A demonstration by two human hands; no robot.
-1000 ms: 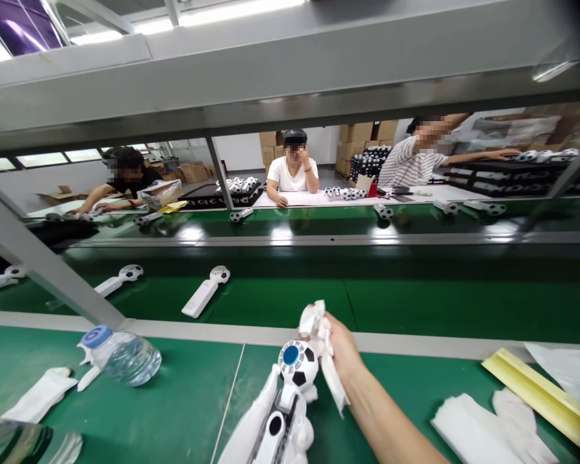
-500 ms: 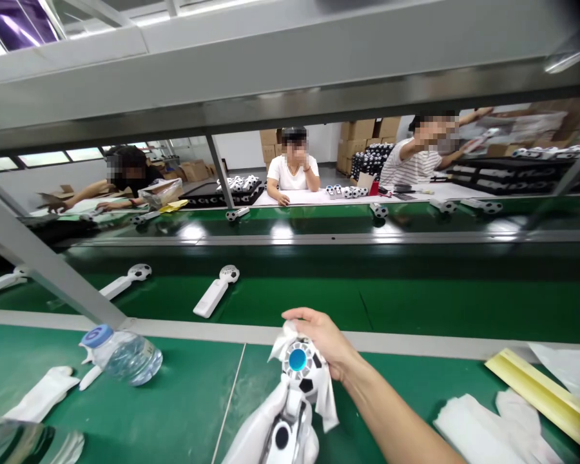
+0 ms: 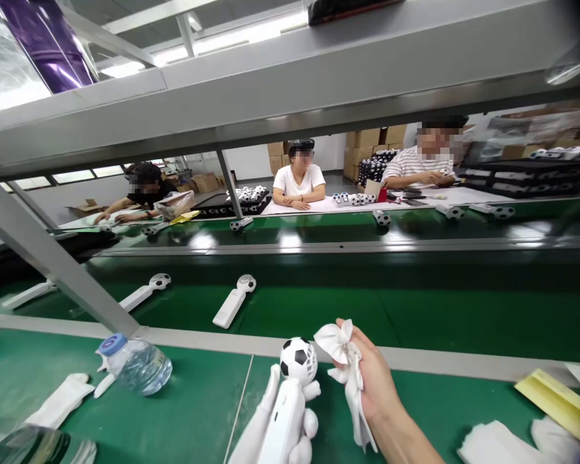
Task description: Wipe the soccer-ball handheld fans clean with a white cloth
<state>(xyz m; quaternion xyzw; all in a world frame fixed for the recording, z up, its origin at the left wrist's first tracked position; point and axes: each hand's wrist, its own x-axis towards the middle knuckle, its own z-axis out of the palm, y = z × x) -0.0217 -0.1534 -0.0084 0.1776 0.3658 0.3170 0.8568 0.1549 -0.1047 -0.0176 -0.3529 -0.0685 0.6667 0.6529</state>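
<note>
One ball-topped gadget [image 3: 283, 412] is held over the counter [image 3: 198, 412], right of the bottle [image 3: 142, 367], clamped in the grip of the gloved left hand [image 3: 257, 419]; farther right of the bottle, the right hand [image 3: 376, 380] pinches a white cloth [image 3: 352, 377].

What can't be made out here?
In the head view:
White device: lower end cut off by the bottom edge; far face turned away.
Left hand: palm hidden by the device.
Right hand: fingers partly hidden by the white cloth.
Bottle: label print too small to read.
</note>
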